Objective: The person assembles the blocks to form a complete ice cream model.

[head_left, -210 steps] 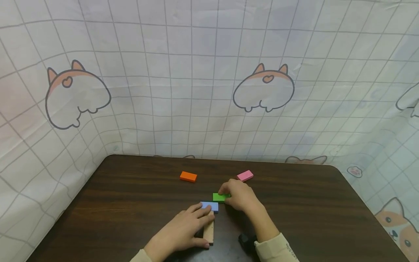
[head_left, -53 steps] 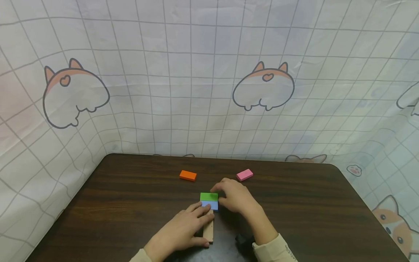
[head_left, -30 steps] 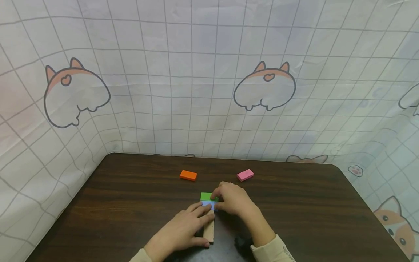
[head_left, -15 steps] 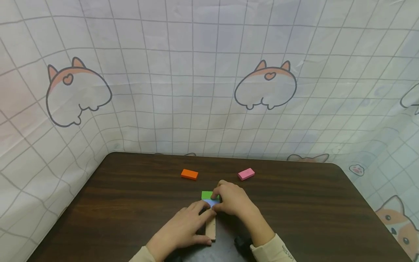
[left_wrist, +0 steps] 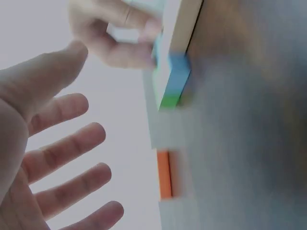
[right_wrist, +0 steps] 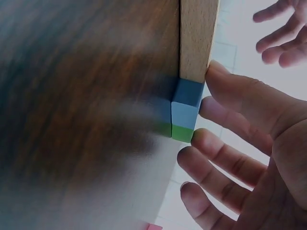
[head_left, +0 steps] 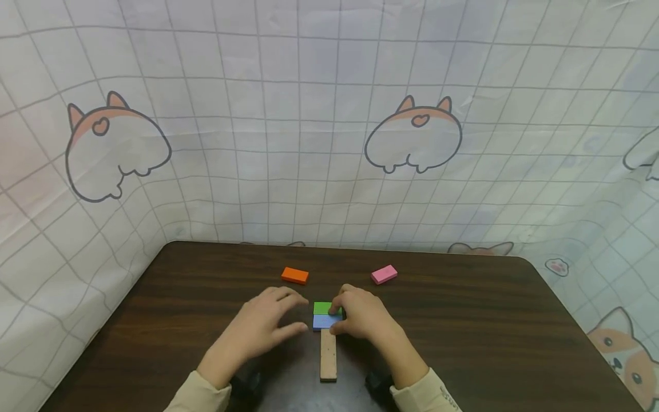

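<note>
Right hand (head_left: 362, 312): fingers bent, thumb and pointer pinching the right end of the blue block (head_left: 324, 322).
Left hand (head_left: 254, 326): wide open, holding nothing, just left of the blocks.
Green block (head_left: 321, 308): touching the blue one's far side.
Wooden block (head_left: 328, 356): long, its end touching blue's near side.
Orange block (head_left: 295, 275), pink block (head_left: 384, 274): farther back, apart.
Table (head_left: 195, 297): dark brown.

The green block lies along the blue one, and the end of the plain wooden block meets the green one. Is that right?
Not quite: the end of the plain wooden block meets the blue block, not the green block, as the head view shows. The rest holds.
</note>
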A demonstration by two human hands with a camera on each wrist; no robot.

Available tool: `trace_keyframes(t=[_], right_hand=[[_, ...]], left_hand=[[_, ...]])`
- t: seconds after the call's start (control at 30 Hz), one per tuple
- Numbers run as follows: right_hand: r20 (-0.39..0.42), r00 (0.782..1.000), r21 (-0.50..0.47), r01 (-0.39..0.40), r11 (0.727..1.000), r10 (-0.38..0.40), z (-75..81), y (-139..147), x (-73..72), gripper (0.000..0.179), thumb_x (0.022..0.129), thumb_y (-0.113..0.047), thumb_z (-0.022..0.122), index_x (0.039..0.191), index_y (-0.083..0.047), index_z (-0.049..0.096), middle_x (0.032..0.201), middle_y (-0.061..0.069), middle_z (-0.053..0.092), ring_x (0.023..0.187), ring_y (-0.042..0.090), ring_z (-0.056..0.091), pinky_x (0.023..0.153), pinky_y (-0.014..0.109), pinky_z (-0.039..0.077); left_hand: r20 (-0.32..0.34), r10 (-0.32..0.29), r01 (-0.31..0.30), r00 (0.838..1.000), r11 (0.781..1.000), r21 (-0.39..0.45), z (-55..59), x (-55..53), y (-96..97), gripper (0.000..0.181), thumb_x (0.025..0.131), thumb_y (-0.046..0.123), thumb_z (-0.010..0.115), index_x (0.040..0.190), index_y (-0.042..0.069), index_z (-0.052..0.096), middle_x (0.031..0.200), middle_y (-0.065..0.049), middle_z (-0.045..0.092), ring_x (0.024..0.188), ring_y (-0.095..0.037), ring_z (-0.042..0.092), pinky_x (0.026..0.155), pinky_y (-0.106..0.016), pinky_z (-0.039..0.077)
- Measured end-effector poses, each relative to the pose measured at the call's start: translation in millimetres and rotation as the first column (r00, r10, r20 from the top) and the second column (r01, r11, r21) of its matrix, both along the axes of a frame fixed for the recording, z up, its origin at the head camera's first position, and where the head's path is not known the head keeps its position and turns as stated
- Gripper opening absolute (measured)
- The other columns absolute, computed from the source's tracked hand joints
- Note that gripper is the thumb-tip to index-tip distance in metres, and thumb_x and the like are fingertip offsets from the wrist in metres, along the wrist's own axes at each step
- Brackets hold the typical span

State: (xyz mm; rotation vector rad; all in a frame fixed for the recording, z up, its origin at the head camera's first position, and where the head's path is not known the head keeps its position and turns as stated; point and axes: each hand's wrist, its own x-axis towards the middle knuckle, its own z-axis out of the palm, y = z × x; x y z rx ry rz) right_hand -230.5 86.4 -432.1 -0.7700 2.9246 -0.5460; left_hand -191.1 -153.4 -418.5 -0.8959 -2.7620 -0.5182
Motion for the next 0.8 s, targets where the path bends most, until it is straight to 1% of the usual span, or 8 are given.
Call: trace_keyframes(t=[0.07,0.13,0.27,0.4,0.5,0.63,0.8], right_hand=[[0.001,1.0,0.007,0.005,1.0,-0.005,0.7,-0.8,0.7,0.028,0.074,-0.033,0.088,0.097,-0.018,0.079,0.098,-0.005,0.059,0.078,0.012,0.053,0.069,0.032,0.047],[0.003,1.0,0.014,0.008,1.0,-0.009,1.1,-1.4,0.8,0.028,0.074,-0.033,0.088,0.097,-0.018,0.079,0.098,-0.005,0.059,0.079,0.013,0.054,0.07,0.033,0.048],[-0.006,1.0,0.026,0.012,1.0,-0.011,1.9,-1.9,0.9,0.027,0.074,-0.034,0.088,0.095,-0.019,0.08,0.097,-0.004,0.06,0.083,0.015,0.054,0.073,0.035,0.049],[0.0,1.0,0.015,0.016,1.0,-0.016,0.5,-1.1,0.1,0.027,0.074,-0.032,0.088,0.094,-0.018,0.08,0.098,-0.004,0.061,0.087,0.015,0.054,0.078,0.035,0.05],[0.006,1.0,0.001,0.011,1.0,-0.011,-1.7,-0.4,-0.4,0.027,0.074,-0.031,0.089,0.094,-0.016,0.08,0.099,-0.004,0.063,0.089,0.015,0.056,0.081,0.035,0.051],[-0.005,1.0,-0.008,-0.005,1.0,0.005,-2.4,-0.3,-1.5,0.027,0.073,-0.03,0.089,0.094,-0.015,0.081,0.1,-0.004,0.064,0.091,0.016,0.058,0.082,0.036,0.051],[-0.008,1.0,0.003,-0.019,1.0,0.019,-1.4,-1.4,-3.3,0.027,0.073,-0.031,0.089,0.094,-0.015,0.081,0.099,-0.004,0.064,0.091,0.016,0.059,0.082,0.036,0.051]], left_hand=[[-0.006,0.041,-0.04,0.999,0.999,0.014,2.1,-7.6,-8.4,0.04,0.09,0.044,0.072,0.123,0.023,0.068,0.123,0.005,0.065,0.116,-0.022,0.061,0.09,-0.047,0.054],[-0.002,0.056,-0.056,0.998,0.998,0.03,1.6,-15.7,-14.8,0.038,0.091,0.043,0.072,0.122,0.021,0.068,0.123,0.004,0.065,0.115,-0.023,0.061,0.09,-0.047,0.054],[0.014,0.058,-0.058,0.998,0.997,0.042,-2.0,-30.1,-21.1,0.037,0.093,0.039,0.071,0.122,0.017,0.069,0.122,0.001,0.066,0.114,-0.024,0.061,0.095,-0.048,0.051],[0.038,0.061,-0.063,0.997,0.998,0.03,-6.1,-40.5,-21.8,0.034,0.092,0.034,0.073,0.121,0.016,0.07,0.122,-0.002,0.066,0.116,-0.026,0.06,0.099,-0.049,0.049],[0.049,0.065,-0.065,0.997,0.998,0.009,-9.2,-47.3,-21.8,0.034,0.091,0.032,0.074,0.12,0.015,0.07,0.122,-0.003,0.065,0.117,-0.027,0.059,0.099,-0.049,0.049],[0.064,0.066,-0.064,0.996,0.998,-0.028,-12.1,-57.1,-22.2,0.039,0.092,0.032,0.074,0.125,0.014,0.069,0.131,-0.006,0.06,0.124,-0.03,0.054,0.099,-0.052,0.048],[0.089,0.065,-0.059,0.994,0.996,-0.068,-14.4,-68.3,-22.7,0.048,0.093,0.033,0.072,0.136,0.014,0.062,0.149,-0.01,0.048,0.135,-0.035,0.045,0.101,-0.056,0.046]])
